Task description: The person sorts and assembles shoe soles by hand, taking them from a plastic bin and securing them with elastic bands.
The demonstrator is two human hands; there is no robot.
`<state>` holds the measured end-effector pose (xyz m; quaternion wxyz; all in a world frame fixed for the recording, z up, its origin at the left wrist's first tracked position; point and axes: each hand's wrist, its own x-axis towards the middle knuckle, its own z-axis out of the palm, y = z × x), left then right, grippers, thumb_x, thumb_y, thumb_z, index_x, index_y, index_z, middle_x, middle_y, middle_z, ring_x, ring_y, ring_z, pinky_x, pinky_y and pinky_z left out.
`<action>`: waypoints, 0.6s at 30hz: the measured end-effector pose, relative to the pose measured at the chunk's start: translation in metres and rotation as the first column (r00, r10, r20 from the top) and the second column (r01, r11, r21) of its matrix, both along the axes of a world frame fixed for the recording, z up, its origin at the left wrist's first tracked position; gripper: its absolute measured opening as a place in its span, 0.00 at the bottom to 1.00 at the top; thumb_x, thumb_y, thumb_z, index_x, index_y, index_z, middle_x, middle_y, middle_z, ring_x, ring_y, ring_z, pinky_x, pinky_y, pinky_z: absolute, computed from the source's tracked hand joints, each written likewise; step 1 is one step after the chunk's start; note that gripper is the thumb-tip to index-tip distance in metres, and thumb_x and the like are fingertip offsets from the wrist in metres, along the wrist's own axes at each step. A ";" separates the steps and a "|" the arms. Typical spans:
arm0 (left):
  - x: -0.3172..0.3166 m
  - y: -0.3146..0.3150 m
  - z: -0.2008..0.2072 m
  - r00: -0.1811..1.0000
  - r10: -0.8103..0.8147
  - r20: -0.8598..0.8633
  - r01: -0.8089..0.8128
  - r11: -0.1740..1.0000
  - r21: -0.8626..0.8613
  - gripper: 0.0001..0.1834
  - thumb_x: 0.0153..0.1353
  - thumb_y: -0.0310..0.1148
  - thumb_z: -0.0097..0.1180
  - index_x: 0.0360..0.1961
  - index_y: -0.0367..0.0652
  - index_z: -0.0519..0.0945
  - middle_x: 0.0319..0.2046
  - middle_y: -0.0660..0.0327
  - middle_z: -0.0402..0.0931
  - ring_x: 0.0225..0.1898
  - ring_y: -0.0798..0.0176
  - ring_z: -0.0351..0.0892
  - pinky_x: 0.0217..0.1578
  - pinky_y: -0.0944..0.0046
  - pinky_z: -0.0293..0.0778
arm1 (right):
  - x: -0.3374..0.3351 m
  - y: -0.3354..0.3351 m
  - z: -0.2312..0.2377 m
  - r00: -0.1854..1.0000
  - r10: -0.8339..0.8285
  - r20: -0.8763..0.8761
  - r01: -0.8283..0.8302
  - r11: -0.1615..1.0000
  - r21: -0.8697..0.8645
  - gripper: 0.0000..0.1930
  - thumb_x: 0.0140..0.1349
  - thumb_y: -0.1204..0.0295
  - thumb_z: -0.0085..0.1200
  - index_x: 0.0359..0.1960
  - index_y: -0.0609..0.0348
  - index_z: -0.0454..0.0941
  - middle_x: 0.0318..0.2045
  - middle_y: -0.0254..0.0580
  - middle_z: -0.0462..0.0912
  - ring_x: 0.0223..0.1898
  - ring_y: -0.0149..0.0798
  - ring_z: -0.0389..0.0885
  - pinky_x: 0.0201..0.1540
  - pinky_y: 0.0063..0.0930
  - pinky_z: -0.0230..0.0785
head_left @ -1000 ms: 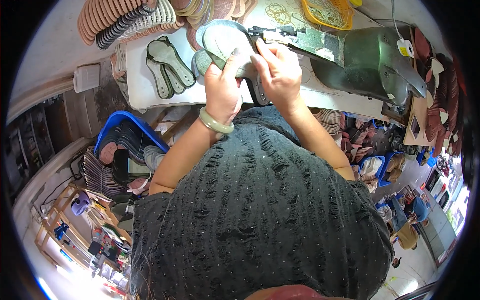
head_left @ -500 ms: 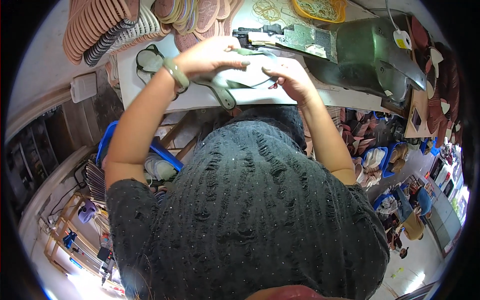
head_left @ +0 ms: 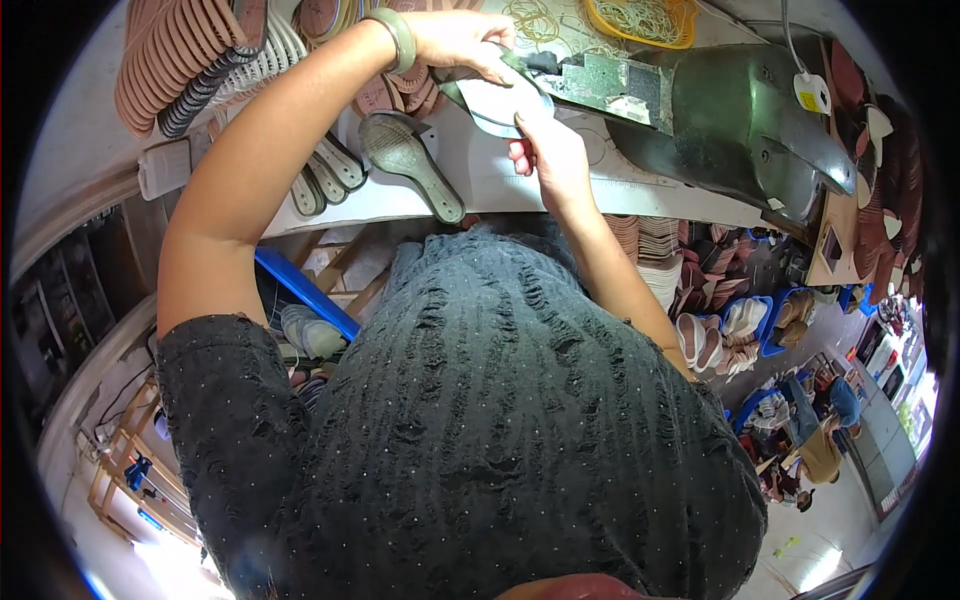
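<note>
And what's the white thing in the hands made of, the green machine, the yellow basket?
White piece: perhaps leather or synthetic, as it looks thin and smooth; I can't be sure. Green machine: probably painted metal, glossy with bright reflections. Yellow basket: likely plastic, bright with a smooth rim.

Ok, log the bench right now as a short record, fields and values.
left hand: at the upper edge of the pale piece; its grip is partly hidden
right hand: thumb on top of the pale piece, pinching it
left wrist: pale green bracelet
white table: one grey-green sole-shaped piece lies left of the pale piece
right of hands: dark green machine
far side: yellow basket holding pale loops
far left: stacked pink insoles
</note>
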<state>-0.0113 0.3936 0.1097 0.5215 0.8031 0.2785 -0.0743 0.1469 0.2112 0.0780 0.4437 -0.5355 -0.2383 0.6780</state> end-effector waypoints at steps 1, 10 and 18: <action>-0.005 0.002 -0.002 0.999 -0.019 0.037 0.017 0.999 0.047 0.19 0.56 0.42 0.60 0.44 0.44 0.72 0.35 0.65 0.72 0.39 0.71 0.69 0.41 0.68 0.67 | -0.001 0.002 0.000 1.000 -0.014 -0.012 0.014 1.000 0.002 0.12 0.63 0.64 0.54 0.30 0.62 0.77 0.19 0.33 0.77 0.18 0.22 0.72 0.21 0.15 0.63; -0.011 0.005 0.032 0.995 0.017 0.102 -0.002 0.990 -0.141 0.23 0.59 0.41 0.56 0.54 0.43 0.73 0.48 0.57 0.76 0.50 0.63 0.72 0.53 0.63 0.66 | -0.006 0.024 0.008 0.994 0.031 0.107 -0.035 0.999 0.037 0.09 0.62 0.66 0.54 0.30 0.60 0.76 0.20 0.32 0.76 0.18 0.23 0.69 0.22 0.14 0.60; -0.022 -0.022 0.025 0.977 0.200 0.079 -0.192 0.976 -0.105 0.24 0.60 0.41 0.54 0.55 0.42 0.73 0.50 0.55 0.75 0.52 0.62 0.73 0.54 0.64 0.67 | -0.003 0.033 0.005 0.990 -0.001 0.143 -0.019 0.990 0.142 0.14 0.64 0.64 0.51 0.26 0.62 0.78 0.18 0.36 0.81 0.15 0.22 0.71 0.19 0.16 0.62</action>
